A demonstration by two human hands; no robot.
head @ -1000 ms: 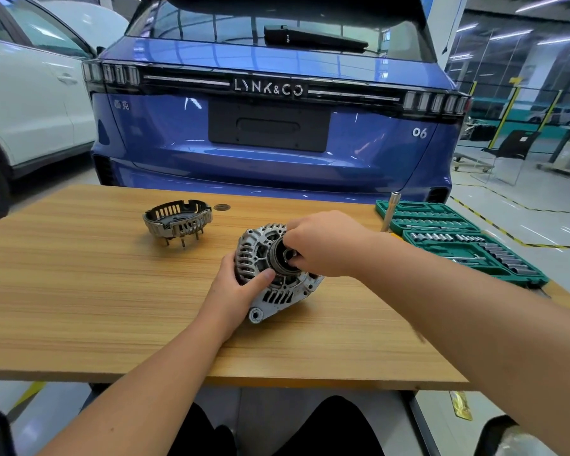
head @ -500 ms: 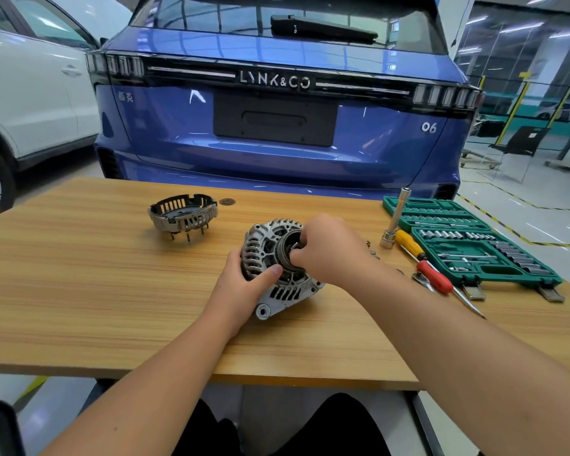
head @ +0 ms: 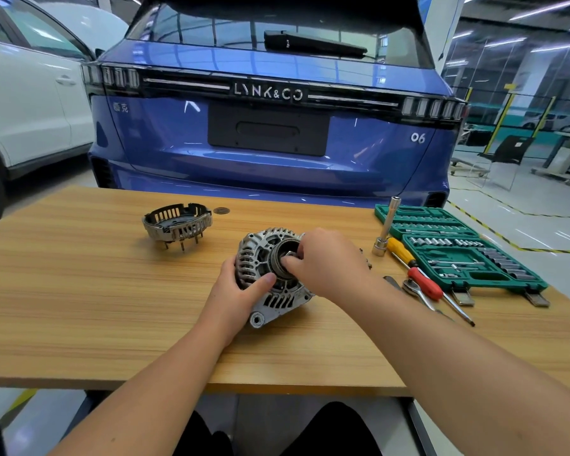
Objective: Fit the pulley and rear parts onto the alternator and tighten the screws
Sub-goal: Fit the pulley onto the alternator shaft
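alternator (head: pixel 270 278) mid-table (head: pixel 79 307) | rear cover (head: pixel 177 223) behind-left | socket case (head: pixel 458 248) right | washer (head: pixel 221 210), perhaps, behind cover

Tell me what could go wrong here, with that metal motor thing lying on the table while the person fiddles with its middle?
1. The alternator lies on its side, steadied only by the left hand; it might roll.
2. The right hand pinches a small part at the pulley; dropped, it could roll off the table.
3. The tall socket tool stands upright by the right forearm and could be knocked over.

Bright overhead light, wide-angle edge distortion
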